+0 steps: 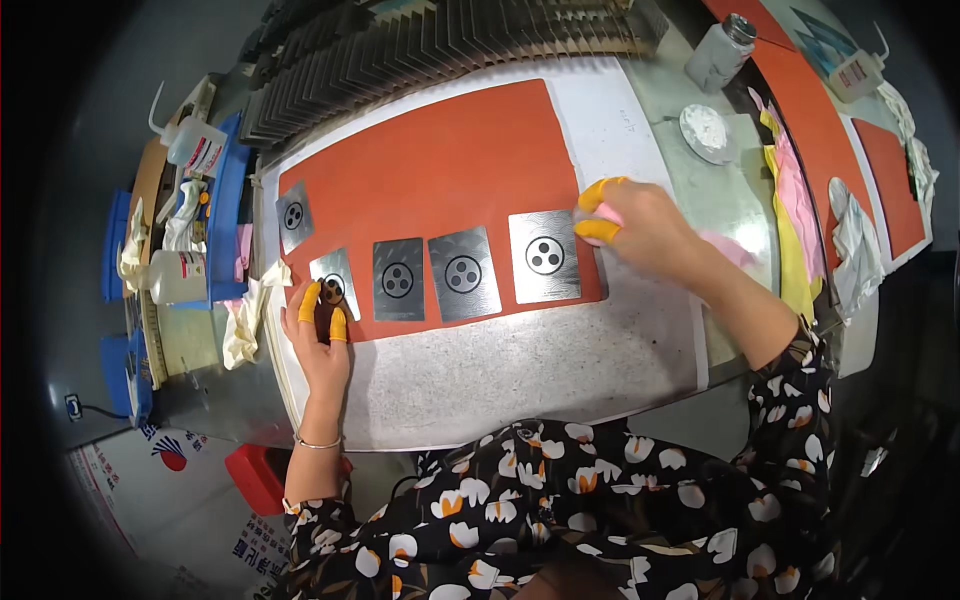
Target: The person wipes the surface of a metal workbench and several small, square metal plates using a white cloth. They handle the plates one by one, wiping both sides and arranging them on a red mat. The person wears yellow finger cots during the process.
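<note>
Yellow covers sit on several fingertips of both my hands. My left hand (318,340) has its thumb and a finger spread at the lower edge of a metal plate (338,270) with a dark ring-and-dots mark. My right hand (650,228) pinches a wadded pink cloth (606,213), mostly hidden by the fingers, beside the upper right of the rightmost metal plate (545,285). Between the hands lie two more marked plates, a darker one (398,253) and a tilted one (463,248). Another plate (294,192) lies at the far left. All rest on an orange mat (440,160).
Behind the mat stands a long row of dark upright plates (440,55). A blue tray (226,190) with squeeze bottles is at left. To the right are a metal-capped bottle (722,55), a dish of white material (706,133) and yellow and pink cloths (790,215).
</note>
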A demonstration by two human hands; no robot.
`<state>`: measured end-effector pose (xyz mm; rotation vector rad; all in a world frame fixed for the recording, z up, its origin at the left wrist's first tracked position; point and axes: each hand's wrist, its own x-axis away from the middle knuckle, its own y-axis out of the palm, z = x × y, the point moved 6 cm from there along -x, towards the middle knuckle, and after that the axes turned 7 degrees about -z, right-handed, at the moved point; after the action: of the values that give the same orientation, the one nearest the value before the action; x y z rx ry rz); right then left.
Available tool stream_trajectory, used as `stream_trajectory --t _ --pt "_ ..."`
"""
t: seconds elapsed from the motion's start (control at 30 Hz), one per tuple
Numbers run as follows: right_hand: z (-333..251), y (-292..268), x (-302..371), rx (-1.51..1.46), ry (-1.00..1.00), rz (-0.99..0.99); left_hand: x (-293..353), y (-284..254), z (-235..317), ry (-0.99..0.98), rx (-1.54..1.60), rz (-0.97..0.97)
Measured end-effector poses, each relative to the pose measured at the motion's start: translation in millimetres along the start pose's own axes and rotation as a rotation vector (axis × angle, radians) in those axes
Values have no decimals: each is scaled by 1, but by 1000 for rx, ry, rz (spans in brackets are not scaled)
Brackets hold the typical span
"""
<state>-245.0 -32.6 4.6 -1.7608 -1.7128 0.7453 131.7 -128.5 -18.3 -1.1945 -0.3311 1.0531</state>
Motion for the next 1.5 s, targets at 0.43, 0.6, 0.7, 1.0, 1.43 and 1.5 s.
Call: stream_trajectory --t 0.43,0.6,0.7,1.0,1.43,1.5 --pt "-3 29 -22 265 -235 3 0 2 -2 -7 -76 -24" --pt "0 30 -6 146 -270 74 3 1 2 -34 -27 -14" --pt "0 26 -21 228 -219 55 -3 0 -1 6 -43 7" --pt "-1 24 -21 255 -249 105 2 1 -7 -8 -19 4" --pt "-8 22 17 147 -216 -73 3 -1 -2 22 -25 22" --pt "-7 5 18 82 -125 24 1 1 -2 31 -45 11"
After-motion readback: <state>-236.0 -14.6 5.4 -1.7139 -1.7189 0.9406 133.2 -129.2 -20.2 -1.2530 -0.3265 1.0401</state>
